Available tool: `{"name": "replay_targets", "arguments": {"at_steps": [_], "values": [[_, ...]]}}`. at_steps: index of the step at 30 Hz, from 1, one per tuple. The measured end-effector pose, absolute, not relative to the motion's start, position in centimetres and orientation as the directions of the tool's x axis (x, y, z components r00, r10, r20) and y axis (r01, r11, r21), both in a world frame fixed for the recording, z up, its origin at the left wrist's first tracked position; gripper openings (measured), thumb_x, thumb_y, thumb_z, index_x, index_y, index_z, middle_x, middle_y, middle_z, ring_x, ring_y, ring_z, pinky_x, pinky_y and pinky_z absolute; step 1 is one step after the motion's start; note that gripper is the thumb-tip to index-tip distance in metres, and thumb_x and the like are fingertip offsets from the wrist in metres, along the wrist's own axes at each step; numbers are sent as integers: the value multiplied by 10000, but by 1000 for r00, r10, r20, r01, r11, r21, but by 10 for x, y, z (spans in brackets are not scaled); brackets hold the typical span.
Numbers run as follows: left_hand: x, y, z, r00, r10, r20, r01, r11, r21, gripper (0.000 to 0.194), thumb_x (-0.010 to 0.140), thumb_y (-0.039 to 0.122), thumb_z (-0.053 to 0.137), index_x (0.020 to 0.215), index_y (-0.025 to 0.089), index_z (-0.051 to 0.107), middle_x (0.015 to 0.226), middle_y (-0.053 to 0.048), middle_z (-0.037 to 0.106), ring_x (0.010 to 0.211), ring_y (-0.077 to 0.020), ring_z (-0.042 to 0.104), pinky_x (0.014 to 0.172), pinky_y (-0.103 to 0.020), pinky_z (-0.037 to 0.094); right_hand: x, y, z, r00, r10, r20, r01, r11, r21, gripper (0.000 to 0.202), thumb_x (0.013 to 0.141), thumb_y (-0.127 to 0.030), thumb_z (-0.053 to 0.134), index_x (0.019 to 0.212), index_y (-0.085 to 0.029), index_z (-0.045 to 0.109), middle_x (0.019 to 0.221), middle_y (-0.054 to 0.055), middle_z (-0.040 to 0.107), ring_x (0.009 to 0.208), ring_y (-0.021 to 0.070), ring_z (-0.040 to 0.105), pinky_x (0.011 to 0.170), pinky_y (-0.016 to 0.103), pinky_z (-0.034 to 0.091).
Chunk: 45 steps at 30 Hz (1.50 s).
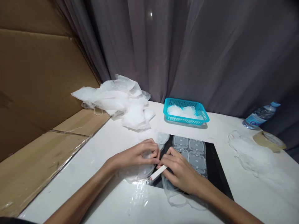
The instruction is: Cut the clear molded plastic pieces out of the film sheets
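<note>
My left hand point(147, 152) is closed, thumb and fingers pinching the edge of a translucent plastic sheet point(140, 171) with rounded moulded shapes. Right beside it, my right hand point(176, 168) grips a slim white stick-like tool point(158, 172) with a small red mark at its lower end; its other end is hidden in the fingers. Both hands meet over a black mat point(217, 174). Under and beyond my right hand lies a moulded translucent sheet point(197, 160) with rows of rounded rectangles, its ragged cut edge hanging toward me.
A turquoise basket point(187, 120) holding white translucent pieces stands at the back. Left of it is a heap of crumpled translucent sheets point(121, 96). At right are a water bottle point(259, 116), a tape roll point(268, 141) and plastic scraps point(252, 155). Cardboard point(42, 87) borders the left side.
</note>
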State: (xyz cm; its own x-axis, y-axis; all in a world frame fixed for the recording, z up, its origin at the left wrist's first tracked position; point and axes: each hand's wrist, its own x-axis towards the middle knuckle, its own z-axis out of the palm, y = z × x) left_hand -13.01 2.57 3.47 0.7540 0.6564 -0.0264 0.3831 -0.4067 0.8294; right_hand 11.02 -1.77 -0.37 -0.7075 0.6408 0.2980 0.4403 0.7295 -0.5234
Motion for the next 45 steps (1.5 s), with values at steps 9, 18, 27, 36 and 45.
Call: {"name": "replay_targets", "arguments": {"at_steps": [9,18,27,36,45], "values": [[-134,23,41,829,552,-87,420,-512,749,278,1012,444,688,1230,285,755,980,-33,747,1051,-242,595,943,-294,418,122,-24,-15,-732,613,297,410,745,-526,145,1063,-146,527,997,-183,651,952,52,671,932,229,505,894,380,451],[-158,35,49,759,650,-51,545,-590,596,301,1081,414,551,960,215,741,967,-54,719,991,-239,589,931,-321,419,124,-34,-27,-798,494,345,394,861,-321,159,1067,-166,513,963,-157,633,930,60,627,904,228,486,809,359,438],[-208,41,60,285,948,-142,806,-157,570,479,918,682,621,890,207,564,778,9,556,700,-183,543,643,-276,419,122,-36,-17,-760,525,383,398,842,-365,132,1076,-194,498,1107,-179,626,1064,70,656,939,229,566,801,354,477],[-137,27,15,-12,996,88,999,16,-43,775,861,737,615,1262,75,591,1243,-283,660,1162,-461,647,765,-442,556,226,-9,-51,-257,855,451,801,449,-395,215,1054,-369,507,1186,-243,620,1099,103,663,1029,301,653,836,425,554],[-155,31,21,53,984,-171,951,3,310,467,881,626,555,1009,189,660,995,-150,788,965,-383,745,772,-387,522,238,13,-72,27,951,308,811,159,-563,395,963,-613,546,1059,-238,618,895,55,678,848,284,707,675,355,522]]}}
